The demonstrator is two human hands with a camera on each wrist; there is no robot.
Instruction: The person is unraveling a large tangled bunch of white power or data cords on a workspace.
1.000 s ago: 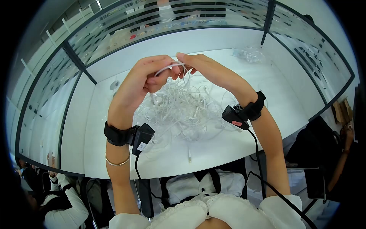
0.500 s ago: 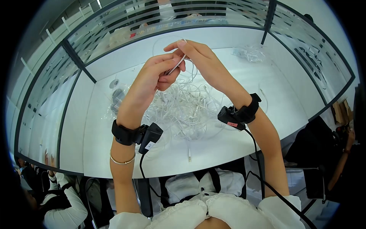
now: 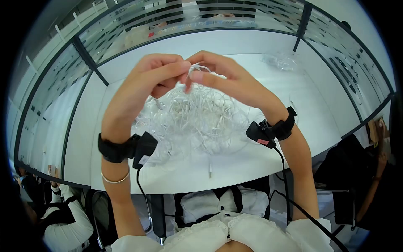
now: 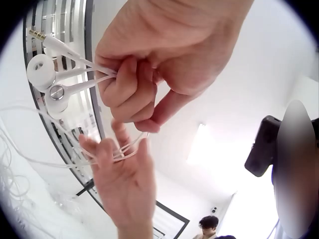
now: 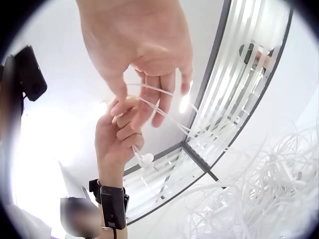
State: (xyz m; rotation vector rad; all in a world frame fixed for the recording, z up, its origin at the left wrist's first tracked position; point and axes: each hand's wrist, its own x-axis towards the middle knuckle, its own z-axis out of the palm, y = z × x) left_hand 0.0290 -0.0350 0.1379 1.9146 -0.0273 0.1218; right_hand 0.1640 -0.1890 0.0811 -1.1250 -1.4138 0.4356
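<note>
Both hands meet above a heap of tangled white cables [image 3: 201, 113]. In the left wrist view the left hand [image 4: 154, 59] curls its fingers round white earphone cords; the earbuds [image 4: 42, 72] and a gold-tipped plug [image 4: 38, 35] stick out past its little-finger side. Thumb and index finger of that hand pinch the cord where it runs to the other hand. The right hand [image 5: 137, 50] has thin white cord [image 5: 159, 110] looped across its bent fingers, its thumb close to the left fingertips. In the head view the right thumb lies against the cord [image 3: 199, 67].
Clear plastic packaging [image 3: 279, 62] lies at the back right of the white table [image 3: 184, 180]. Low partitions with striped glass [image 3: 193, 21] surround the table. A single plug [image 3: 210, 168] lies near the front edge. Other people sit at both sides.
The left hand has shifted left and its wrist has lowered outward. The right hand, which was raised higher half a second earlier, has come down with its thumb now across the cord.
</note>
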